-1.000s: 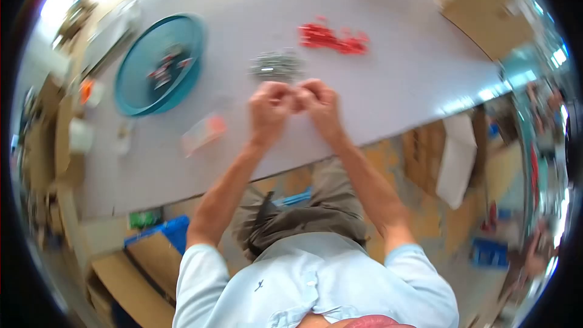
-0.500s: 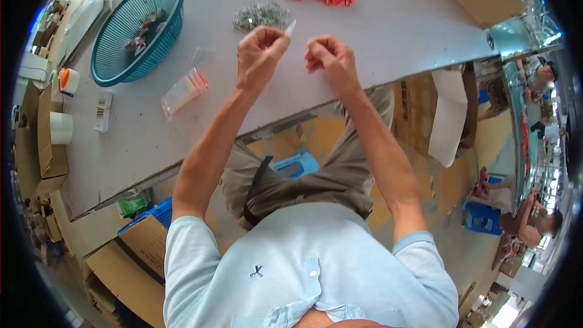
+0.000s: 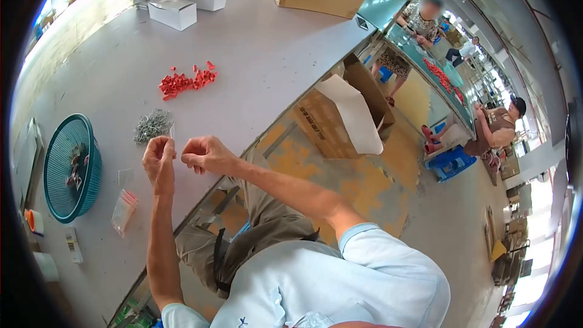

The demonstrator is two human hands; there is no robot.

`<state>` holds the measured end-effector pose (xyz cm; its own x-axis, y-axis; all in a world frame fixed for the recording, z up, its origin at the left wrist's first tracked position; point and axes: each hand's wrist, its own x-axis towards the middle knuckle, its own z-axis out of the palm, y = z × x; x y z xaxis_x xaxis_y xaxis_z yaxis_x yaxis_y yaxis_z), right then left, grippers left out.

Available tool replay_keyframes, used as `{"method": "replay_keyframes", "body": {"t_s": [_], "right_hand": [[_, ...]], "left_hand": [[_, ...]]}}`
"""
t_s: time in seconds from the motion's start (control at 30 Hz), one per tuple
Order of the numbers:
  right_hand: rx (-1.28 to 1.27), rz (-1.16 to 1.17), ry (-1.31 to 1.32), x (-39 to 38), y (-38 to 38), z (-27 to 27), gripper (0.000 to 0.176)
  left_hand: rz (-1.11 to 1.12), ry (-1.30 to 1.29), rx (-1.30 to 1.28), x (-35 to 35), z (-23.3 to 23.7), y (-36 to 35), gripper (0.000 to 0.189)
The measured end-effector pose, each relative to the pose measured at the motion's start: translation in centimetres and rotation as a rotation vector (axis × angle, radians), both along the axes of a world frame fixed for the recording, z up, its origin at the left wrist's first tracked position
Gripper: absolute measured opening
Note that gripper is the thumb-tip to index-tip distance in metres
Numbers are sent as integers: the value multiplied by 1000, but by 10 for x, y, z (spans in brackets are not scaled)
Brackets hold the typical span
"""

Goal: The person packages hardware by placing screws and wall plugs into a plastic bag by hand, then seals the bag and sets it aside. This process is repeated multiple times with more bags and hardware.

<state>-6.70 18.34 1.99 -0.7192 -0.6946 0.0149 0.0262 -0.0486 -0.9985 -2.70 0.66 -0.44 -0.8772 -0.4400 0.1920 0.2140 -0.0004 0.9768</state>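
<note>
1. Left hand [image 3: 159, 159], lower left of centre: thumb and fingers pinched together, apparently on a piece of clear plastic [image 3: 172, 129] that stands up from the fingertips.
2. Right hand [image 3: 209, 155], just beside the left: fingers curled inward, fingertips facing the left hand. Cannot tell whether anything small is held.
3. Pile of small silvery metal parts [image 3: 152, 126]: just above the left hand on the grey tabletop [image 3: 255, 42]; individual shape too fine to resolve.
4. Heap of small red parts [image 3: 182, 84]: farther up the frame, apart from the metal pile.
5. Clear bags with red strips [image 3: 125, 211]: left of the left forearm, lying flat.
6. Teal slotted basket [image 3: 93, 173]: left edge of frame, tilted in view, small items inside, identity unclear.
7. White carton [image 3: 173, 13]: upper left, near an open white box [image 3: 209, 0].
</note>
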Motion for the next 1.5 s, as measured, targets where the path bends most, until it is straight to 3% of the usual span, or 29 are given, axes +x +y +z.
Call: {"method": "replay_keyframes", "body": {"t_s": [0.13, 0.2, 0.23, 0.3, 0.4, 0.47, 0.53, 0.6, 0.63, 0.67, 0.7, 0.73, 0.8, 0.83, 0.9, 0.97, 1.03, 1.07, 1.13, 1.17, 1.23, 1.33, 1.47, 1.5], "right_hand": [[-125, -138, -198, -17, -4, -4, 14], [-344, -477, -367, -34, -9, -1, 15], [-344, -482, -377, -25, -7, 0, 15], [-112, -218, -57, -5, -9, 8, 14], [-63, -249, -13, 4, -21, 11, 13], [-38, -83, -5, 11, -19, 6, 18], [252, 476, -100, 36, 6, 38, 24], [361, 935, -161, 57, 27, 24, 27], [355, 1153, 61, 57, 35, -10, 27], [552, 1094, -107, 62, 55, -12, 29], [593, 1130, -176, 47, 74, -46, 39], [623, 948, -280, 32, 100, -96, 57], [1020, 740, 539, 16, 123, -151, 70], [1004, 772, 539, 25, 112, -162, 70], [1004, 655, 67, 39, 101, -173, 74], [1029, 652, 61, 44, 96, -234, 70], [983, 155, 912, 43, 93, -285, 69], [977, 190, 921, 40, 89, -282, 69], [1086, -23, 1125, 28, 76, -277, 79], [1076, 3, 1138, 21, 64, -278, 79], [1353, 149, 512, 11, 47, -277, 83], [1167, 117, 493, 2, 45, -249, 86], [1209, 115, 326, -8, 56, -235, 75], [871, 41, 50, 0, 64, -224, 67]], "left_hand": [[-17, 62, -16, -4, -13, -6, 6], [-34, 36, 24, 0, -10, -2, 6], [-21, 30, 44, 2, -8, -4, 6], [-33, 30, 42, 5, -10, -7, 6], [-62, 58, 68, 3, -6, -4, 5], [-31, 60, 60, 1, 2, 0, 5], [-5, 63, 43, 5, 3, -2, 7], [8, 43, -32, 8, 11, -1, 10], [-10, 98, 30, 6, 5, 0, 10], [-22, 98, 15, 3, 0, -3, 9], [28, 80, -25, 1, 0, -1, 9], [55, 71, -48, 1, 0, -1, 11], [66, 42, -93, -2, -10, -3, 12], [76, 34, -92, -4, -12, -4, 12], [88, 19, -85, 0, -8, -5, 13], [103, 20, -76, 1, -6, -6, 14], [104, 16, -120, 2, -10, -9, 15], [134, 11, -127, 5, -10, -8, 17], [181, -21, -140, 8, -11, -8, 17], [200, -37, -162, 8, -12, -12, 17], [221, -46, -123, 10, -8, -16, 17], [233, -68, -76, 17, -13, -17, 17], [174, 6, -39, 6, -20, -18, 17], [178, -2, -28, 10, -18, -16, 17]]}}
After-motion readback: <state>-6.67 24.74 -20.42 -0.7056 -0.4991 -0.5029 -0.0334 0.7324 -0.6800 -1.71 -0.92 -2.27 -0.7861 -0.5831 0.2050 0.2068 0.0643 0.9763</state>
